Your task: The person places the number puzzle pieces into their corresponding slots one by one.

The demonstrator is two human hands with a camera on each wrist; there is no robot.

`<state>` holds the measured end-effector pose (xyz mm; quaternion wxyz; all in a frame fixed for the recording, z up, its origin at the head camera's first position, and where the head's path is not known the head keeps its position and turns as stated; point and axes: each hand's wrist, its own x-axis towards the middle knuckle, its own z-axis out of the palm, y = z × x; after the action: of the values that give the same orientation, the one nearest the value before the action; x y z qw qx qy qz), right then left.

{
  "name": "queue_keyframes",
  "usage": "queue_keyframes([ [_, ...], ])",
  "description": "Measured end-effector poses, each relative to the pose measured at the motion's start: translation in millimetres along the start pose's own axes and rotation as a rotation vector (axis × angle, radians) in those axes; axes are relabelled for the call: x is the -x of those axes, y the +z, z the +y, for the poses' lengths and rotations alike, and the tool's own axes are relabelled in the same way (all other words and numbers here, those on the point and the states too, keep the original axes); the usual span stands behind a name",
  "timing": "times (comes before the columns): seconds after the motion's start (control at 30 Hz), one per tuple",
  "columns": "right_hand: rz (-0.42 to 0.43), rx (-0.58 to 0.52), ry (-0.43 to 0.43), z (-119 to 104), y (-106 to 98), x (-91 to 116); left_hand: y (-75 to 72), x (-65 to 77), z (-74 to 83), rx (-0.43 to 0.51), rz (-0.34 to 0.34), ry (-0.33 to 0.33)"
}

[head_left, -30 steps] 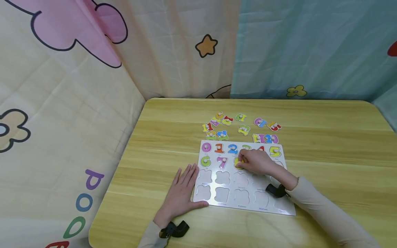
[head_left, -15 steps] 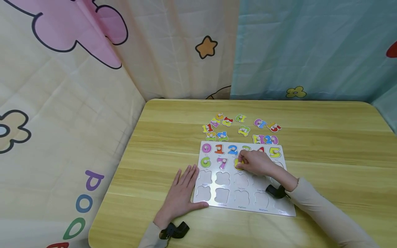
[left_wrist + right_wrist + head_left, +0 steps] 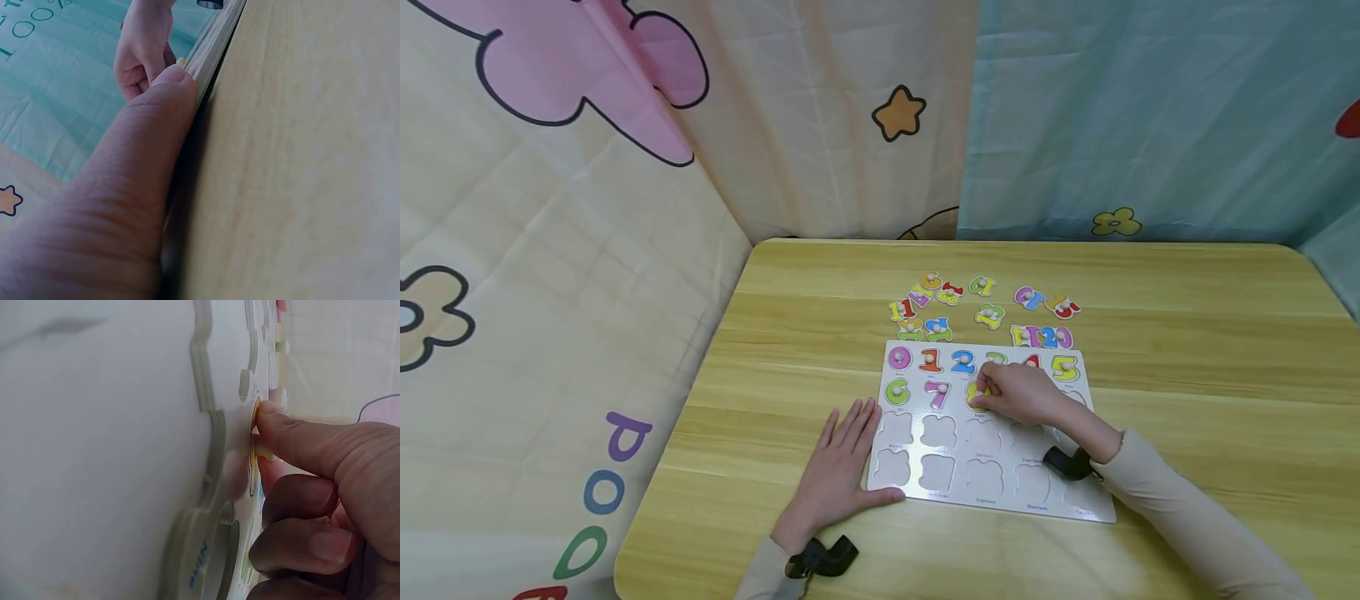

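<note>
A white number puzzle board (image 3: pixel 961 442) lies on the table with knobbed digits 0 to 7 in its upper slots. In the eight's slot is a yellow number 8 puzzle piece (image 3: pixel 973 395), partly covered by my right hand (image 3: pixel 1022 392). That hand pinches the piece at its small knob; in the right wrist view the thumb (image 3: pixel 294 428) touches the yellow edge and the other fingers curl below. My left hand (image 3: pixel 838 467) rests flat at the board's left edge, fingers spread, its thumb (image 3: pixel 150 119) along the near corner.
Several loose two-digit pieces lie beyond the board, among them a red-and-yellow 11 (image 3: pixel 902 309) and a 20 (image 3: pixel 1057 337). Cut-out slots (image 3: pixel 985 477) fill the board's lower rows. Printed curtains (image 3: pixel 1150 108) hang behind the wooden table (image 3: pixel 790 333).
</note>
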<state>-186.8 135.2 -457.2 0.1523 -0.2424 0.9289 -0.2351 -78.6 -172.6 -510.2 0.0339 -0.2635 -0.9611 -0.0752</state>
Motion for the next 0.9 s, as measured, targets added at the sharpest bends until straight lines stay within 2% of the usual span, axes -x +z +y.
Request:
queue_keyframes([
  [0.23, 0.003, -0.010, -0.002, 0.4, 0.2, 0.2, -0.4, 0.4, -0.5, -0.003, 0.010, 0.004],
  [0.9, 0.008, -0.011, 0.005, 1.1, 1.8, 1.2, -1.6, -0.8, 0.9, 0.000, -0.024, -0.005],
])
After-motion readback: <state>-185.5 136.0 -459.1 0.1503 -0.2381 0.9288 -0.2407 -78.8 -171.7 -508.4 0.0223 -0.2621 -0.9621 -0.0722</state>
